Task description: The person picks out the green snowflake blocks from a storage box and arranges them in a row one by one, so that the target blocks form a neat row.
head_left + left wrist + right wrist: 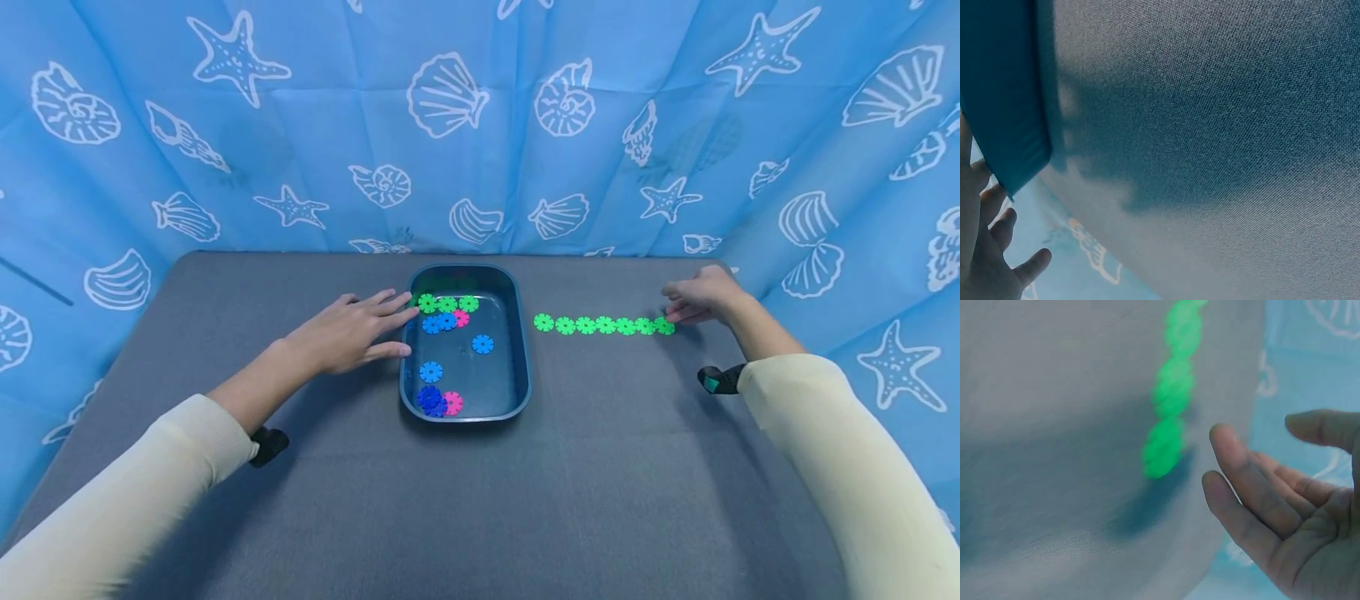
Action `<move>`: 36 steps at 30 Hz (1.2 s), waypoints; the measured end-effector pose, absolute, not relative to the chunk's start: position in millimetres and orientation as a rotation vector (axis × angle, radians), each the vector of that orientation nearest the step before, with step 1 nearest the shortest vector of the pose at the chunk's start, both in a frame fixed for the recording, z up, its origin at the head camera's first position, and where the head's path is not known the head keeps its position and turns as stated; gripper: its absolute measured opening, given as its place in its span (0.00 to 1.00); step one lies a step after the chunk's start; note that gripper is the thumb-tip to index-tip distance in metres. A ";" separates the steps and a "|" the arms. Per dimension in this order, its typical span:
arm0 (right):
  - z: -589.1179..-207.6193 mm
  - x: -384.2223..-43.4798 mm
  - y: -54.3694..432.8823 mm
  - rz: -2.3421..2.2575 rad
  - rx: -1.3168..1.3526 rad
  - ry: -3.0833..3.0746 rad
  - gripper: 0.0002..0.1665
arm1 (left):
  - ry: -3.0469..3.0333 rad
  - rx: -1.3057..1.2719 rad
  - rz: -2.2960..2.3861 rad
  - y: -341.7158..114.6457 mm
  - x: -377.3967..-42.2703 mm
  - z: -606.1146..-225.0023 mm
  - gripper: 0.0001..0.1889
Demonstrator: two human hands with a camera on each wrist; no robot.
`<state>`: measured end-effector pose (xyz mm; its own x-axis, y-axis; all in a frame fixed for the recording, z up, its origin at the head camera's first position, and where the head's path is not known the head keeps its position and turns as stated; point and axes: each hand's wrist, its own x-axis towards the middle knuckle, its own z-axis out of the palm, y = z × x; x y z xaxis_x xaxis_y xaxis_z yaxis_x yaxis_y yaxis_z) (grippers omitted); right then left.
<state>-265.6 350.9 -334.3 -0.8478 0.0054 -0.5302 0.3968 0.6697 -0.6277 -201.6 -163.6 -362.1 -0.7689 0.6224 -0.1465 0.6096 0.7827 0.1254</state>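
Our left hand (352,335), fingers spread, lies at the left rim of the tray (491,387), probably to steady it. Our right hand (703,297), fingers loose and empty, hovers by the right end of the green row (605,325), set right of the tray, presumably for separation.

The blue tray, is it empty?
Not empty: the blue tray has green, blue and pink notched discs lying inside, with bare floor showing too.

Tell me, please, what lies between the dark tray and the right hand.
In the head view, a row of seven green notched discs lies on the table between the tray and the right hand.
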 end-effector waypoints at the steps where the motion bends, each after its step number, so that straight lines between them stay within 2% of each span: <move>1: -329.1 -268.0 345.1 -1.057 0.282 2.394 0.34 | 2.795 0.975 0.105 -163.7 -201.7 -362.2 0.39; 10: -287.7 -289.7 277.1 -1.196 0.184 2.342 0.34 | 2.800 0.983 0.088 -163.4 -201.5 -362.9 0.39; 17: -272.0 -294.0 218.0 -1.234 0.082 2.303 0.32 | 2.811 0.989 0.065 -163.4 -201.1 -364.3 0.38; 36: -309.1 -292.3 88.8 -1.328 -0.053 2.161 0.26 | 2.813 0.991 0.038 -164.6 -202.7 -364.1 0.38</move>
